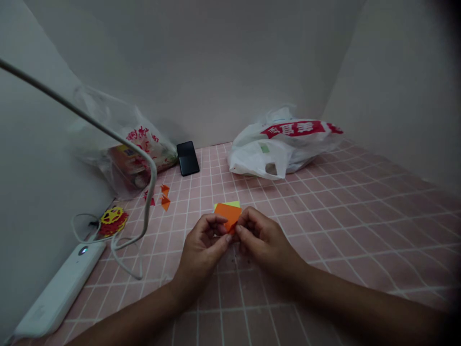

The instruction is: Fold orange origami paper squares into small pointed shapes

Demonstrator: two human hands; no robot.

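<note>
Over the middle of the pink tiled surface, my left hand (pixel 205 242) and my right hand (pixel 260 235) pinch a small piece of orange paper (pixel 227 212) between fingers and thumbs. The fingers cover its lower edge, where a darker part looks folded. Just behind it shows a strip of yellow-green paper (pixel 232 203); whether the two touch cannot be made out. To the left stand small folded orange paper shapes (pixel 165 202), with a red paper piece (pixel 150 198) beside them.
Two plastic bags, one clear (pixel 126 144) and one white (pixel 259 154), lie by the back wall. Between them is a black phone (pixel 188 158). At left are yellow and red cut-out ornaments (pixel 113 218), a white power bank (pixel 59 290) and a white cable (pixel 150 192) arching across.
</note>
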